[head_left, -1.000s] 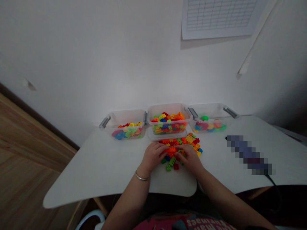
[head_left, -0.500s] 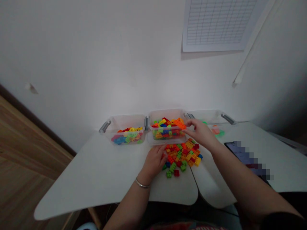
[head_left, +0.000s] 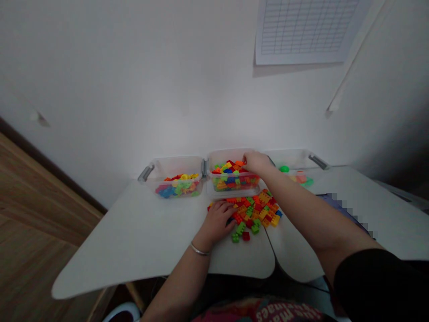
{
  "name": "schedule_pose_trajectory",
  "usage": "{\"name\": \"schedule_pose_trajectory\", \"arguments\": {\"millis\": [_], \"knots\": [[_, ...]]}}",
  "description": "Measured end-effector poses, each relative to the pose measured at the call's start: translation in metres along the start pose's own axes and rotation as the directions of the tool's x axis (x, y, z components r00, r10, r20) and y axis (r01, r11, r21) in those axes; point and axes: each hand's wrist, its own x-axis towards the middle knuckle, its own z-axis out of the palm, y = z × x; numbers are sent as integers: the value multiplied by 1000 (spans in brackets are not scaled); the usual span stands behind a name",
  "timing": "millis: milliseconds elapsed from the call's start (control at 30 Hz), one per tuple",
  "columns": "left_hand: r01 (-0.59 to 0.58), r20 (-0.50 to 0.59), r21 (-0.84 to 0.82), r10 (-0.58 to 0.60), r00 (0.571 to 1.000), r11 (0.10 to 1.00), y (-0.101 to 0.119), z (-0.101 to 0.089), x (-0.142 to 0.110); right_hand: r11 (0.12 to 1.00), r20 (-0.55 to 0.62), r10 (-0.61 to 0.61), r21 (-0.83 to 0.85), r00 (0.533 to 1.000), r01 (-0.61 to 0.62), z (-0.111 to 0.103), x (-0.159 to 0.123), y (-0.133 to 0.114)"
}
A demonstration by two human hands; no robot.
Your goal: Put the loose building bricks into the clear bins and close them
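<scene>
My right hand (head_left: 256, 163) reaches over the middle clear bin (head_left: 231, 154), which is full of mixed coloured bricks. Its fingers curl down around an orange brick piece (head_left: 239, 163) at the top of the bin's heap. My left hand (head_left: 218, 220) lies on the white table (head_left: 150, 241) with its fingers spread flat on the left edge of a loose pile of bricks (head_left: 259, 209). A few green and red bricks (head_left: 239, 233) lie just in front of that hand. A thin bracelet (head_left: 199, 250) is on my left wrist.
A clear bin (head_left: 177, 162) with coloured pieces stands left of the middle one; another bin (head_left: 299, 155) with round pieces stands to the right. A dark flat blurred object (head_left: 348, 209) lies at right. A gridded sheet (head_left: 301, 31) hangs on the wall. The table drops off toward wood flooring (head_left: 33, 214) at left.
My right hand left the pile with an orange brick piece, went right and up, then moved left over the middle bin. My left hand stayed on the pile.
</scene>
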Motion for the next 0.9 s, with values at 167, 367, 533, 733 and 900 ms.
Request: {"name": "schedule_pose_trajectory", "arguments": {"millis": [167, 367, 533, 733, 900], "knots": [[29, -37, 17, -29, 999, 999, -3, 1, 1, 992, -61, -69, 100, 996, 75, -1, -5, 4], [39, -67, 15, -38, 997, 999, -4, 1, 1, 916, -437, -121, 297, 891, 270, 8, -68, 16], [52, -68, 7, -52, 996, 999, 0, -1, 2, 854, -409, -106, 430, 907, 293, 59, -127, 17], [113, -125, 23, -110, 986, 993, 0, -2, 4, 876, -214, -227, 381, 950, 296, 98, -138, -2], [142, -142, 20, -138, 980, 990, -4, 0, 4, 873, -175, -341, 306, 923, 381, 96, -126, -19]]}}
